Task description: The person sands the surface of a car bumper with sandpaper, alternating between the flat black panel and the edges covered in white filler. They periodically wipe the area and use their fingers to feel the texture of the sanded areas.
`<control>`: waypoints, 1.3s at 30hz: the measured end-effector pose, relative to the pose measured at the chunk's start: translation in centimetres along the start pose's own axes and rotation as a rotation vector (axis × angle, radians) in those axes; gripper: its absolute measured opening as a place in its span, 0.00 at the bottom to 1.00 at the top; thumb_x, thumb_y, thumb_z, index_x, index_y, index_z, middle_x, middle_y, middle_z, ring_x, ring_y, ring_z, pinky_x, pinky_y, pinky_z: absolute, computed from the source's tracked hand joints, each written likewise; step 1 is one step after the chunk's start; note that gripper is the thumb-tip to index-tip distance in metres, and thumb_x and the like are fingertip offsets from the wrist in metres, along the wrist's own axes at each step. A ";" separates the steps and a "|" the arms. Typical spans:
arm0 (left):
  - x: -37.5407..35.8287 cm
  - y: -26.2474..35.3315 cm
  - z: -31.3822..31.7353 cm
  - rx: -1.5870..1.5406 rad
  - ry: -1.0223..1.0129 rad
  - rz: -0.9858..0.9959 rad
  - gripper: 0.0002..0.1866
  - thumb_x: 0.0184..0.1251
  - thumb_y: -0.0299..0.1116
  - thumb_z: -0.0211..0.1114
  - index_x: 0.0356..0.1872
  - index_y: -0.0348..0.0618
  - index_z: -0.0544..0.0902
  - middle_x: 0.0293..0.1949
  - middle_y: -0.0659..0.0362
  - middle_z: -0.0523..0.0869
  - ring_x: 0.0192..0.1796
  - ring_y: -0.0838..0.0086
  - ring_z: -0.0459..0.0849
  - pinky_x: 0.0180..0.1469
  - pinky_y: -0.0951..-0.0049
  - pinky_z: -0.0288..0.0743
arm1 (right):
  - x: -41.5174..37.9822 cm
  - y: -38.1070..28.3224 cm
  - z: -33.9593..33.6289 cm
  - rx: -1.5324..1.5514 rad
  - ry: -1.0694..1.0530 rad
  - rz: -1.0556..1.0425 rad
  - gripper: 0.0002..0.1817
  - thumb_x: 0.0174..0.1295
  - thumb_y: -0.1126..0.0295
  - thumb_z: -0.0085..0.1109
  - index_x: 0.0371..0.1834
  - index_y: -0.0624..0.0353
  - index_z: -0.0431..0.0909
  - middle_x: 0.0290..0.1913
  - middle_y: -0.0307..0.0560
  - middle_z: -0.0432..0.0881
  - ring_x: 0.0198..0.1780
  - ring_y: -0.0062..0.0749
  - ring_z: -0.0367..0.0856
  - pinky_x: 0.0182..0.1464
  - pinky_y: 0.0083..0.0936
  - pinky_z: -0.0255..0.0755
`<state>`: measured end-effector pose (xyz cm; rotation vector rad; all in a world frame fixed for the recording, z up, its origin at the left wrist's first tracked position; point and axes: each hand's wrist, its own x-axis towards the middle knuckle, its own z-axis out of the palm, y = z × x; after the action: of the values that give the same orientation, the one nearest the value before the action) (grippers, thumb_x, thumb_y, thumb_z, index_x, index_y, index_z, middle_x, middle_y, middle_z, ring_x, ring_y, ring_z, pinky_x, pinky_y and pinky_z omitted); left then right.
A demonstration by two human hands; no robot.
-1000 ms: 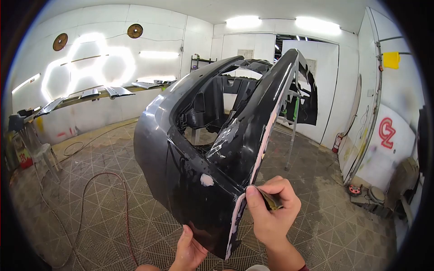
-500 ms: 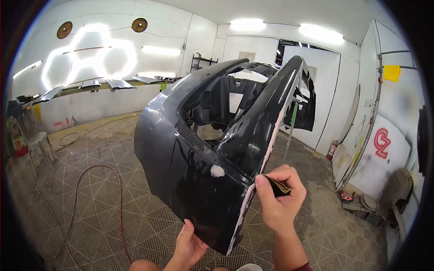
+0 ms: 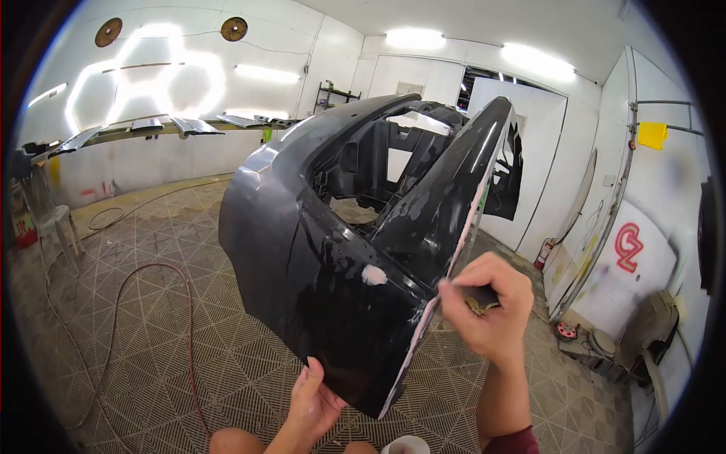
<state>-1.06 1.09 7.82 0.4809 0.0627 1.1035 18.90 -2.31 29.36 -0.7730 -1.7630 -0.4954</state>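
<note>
A black car bumper cover (image 3: 333, 303) stands tilted in front of me, with a pale pink strip of body filler (image 3: 414, 344) along its right edge and a pink filler patch (image 3: 373, 275) on its face. Around its bottom edge my left hand (image 3: 314, 401) is wrapped, thumb on the front side. My right hand (image 3: 490, 310) is closed at the right edge, fingertips against the pink strip, slightly blurred. It pinches a folded piece of sandpaper (image 3: 481, 306), brownish and partly hidden by the fingers.
A white cup (image 3: 408, 445) stands near my knees. A red hose (image 3: 186, 303) loops over the patterned floor at left. Painted panels lie on a ledge (image 3: 151, 135) along the left wall. At right are a fire extinguisher (image 3: 543, 253) and a red-lettered white panel (image 3: 635, 238).
My right hand has shifted right with the sandpaper, still at the bumper's edge. My left hand keeps its hold. The view has turned slightly, and more of the cup shows.
</note>
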 end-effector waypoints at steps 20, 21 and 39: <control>0.5 -1.0 -1.6 0.074 -0.065 -0.026 0.37 0.84 0.58 0.45 0.79 0.38 0.58 0.74 0.43 0.72 0.74 0.50 0.75 0.74 0.43 0.74 | 0.0 -2.4 -0.8 -0.097 -0.044 0.216 0.06 0.55 0.78 0.75 0.33 0.62 0.86 0.28 0.41 0.86 0.27 0.20 0.83 0.32 0.17 0.73; 0.5 -1.1 -1.8 0.070 -0.060 -0.031 0.37 0.84 0.58 0.45 0.79 0.38 0.58 0.74 0.43 0.72 0.74 0.50 0.75 0.74 0.43 0.74 | 0.2 -2.5 -0.9 -0.099 -0.076 0.246 0.06 0.54 0.77 0.75 0.33 0.62 0.86 0.28 0.41 0.86 0.27 0.21 0.83 0.32 0.17 0.73; 0.2 -0.9 -0.1 0.061 -0.057 -0.022 0.36 0.83 0.57 0.49 0.78 0.39 0.62 0.74 0.46 0.74 0.74 0.54 0.75 0.75 0.47 0.73 | -3.7 -3.5 1.7 0.574 0.166 0.735 0.08 0.66 0.75 0.71 0.34 0.64 0.80 0.23 0.37 0.82 0.21 0.12 0.75 0.25 0.15 0.66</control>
<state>-0.25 1.01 7.47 0.5648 0.0520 1.0678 15.93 -4.57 25.44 -0.8565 -1.2441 0.4146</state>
